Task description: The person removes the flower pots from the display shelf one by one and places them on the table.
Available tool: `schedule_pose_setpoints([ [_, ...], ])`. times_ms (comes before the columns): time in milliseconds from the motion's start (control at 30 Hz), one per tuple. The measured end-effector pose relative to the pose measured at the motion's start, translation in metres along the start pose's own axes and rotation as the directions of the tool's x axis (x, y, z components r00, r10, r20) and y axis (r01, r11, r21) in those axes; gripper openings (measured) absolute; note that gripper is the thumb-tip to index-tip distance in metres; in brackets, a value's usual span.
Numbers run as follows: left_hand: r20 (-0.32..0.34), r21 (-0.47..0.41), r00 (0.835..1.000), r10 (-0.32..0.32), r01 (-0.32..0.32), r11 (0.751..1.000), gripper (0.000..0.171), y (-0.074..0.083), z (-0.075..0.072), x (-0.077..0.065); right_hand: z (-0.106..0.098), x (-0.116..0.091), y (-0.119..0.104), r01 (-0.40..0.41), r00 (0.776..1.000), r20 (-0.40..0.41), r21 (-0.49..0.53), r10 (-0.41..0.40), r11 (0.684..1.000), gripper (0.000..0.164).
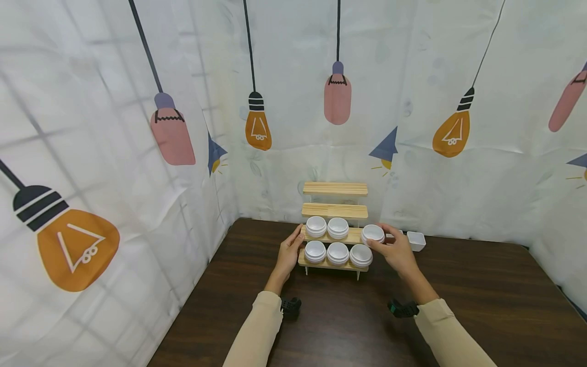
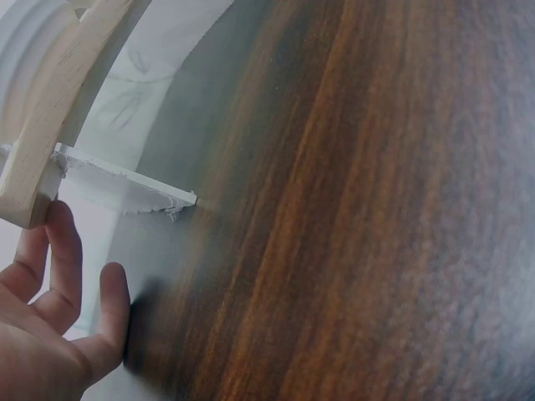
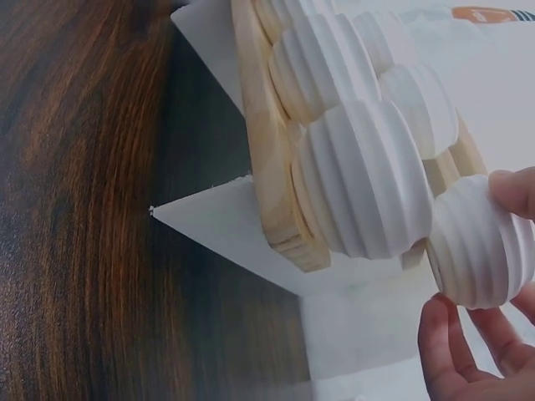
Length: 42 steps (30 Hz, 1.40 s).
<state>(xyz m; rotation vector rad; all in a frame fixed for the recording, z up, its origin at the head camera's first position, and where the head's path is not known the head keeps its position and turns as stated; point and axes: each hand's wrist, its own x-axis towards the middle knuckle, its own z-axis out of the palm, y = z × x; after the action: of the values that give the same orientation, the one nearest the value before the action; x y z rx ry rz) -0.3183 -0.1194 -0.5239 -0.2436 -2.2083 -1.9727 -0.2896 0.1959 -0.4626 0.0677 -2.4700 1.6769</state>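
I see the tabletop (image 1: 339,326) as dark wood grain with a soft sheen. Near its far edge, the shelves (image 1: 335,189) look like pale, matt, bare wood; their white supports (image 2: 125,182) seem smooth plastic with ragged edges. I read the ribbed white bowls (image 3: 364,180) as smooth and low-gloss, ceramic or plastic, I cannot tell. Beyond that edge the backdrop (image 1: 293,46) looks creased and matt; the sleeves (image 1: 257,329) are matt cloth.

White bowls (image 1: 338,254) on tiered stand (image 1: 335,210)
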Motion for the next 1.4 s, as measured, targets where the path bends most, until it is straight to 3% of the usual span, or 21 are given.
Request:
schedule_pose_setpoints([
  [133,-0.012,0.012,0.997,-0.082,0.082,0.997,0.049,0.002,0.002,0.002,-0.003,-0.002,0.000,-0.019,1.000,-0.010,0.013,0.020,1.000,0.069],
  [233,-0.016,0.012,0.994,-0.108,0.108,0.994,0.049,0.003,0.002,0.003,-0.005,-0.004,-0.001,-0.022,1.000,-0.012,0.022,0.022,1.000,0.070],
  [667,-0.007,0.013,0.995,-0.096,0.096,0.995,0.052,0.004,0.001,0.003,-0.009,-0.007,0.000,-0.005,1.000,-0.006,0.041,0.005,0.999,0.069],
  [967,-0.017,0.013,0.995,-0.101,0.101,0.995,0.049,0.003,0.001,0.003,-0.014,-0.022,-0.026,-0.016,1.000,-0.007,0.041,0.016,0.999,0.061],
  [1400,-0.013,0.018,0.994,-0.107,0.107,0.994,0.051,0.002,0.002,0.004,-0.014,-0.014,0.008,-0.007,0.999,-0.046,0.032,0.008,0.999,0.063],
])
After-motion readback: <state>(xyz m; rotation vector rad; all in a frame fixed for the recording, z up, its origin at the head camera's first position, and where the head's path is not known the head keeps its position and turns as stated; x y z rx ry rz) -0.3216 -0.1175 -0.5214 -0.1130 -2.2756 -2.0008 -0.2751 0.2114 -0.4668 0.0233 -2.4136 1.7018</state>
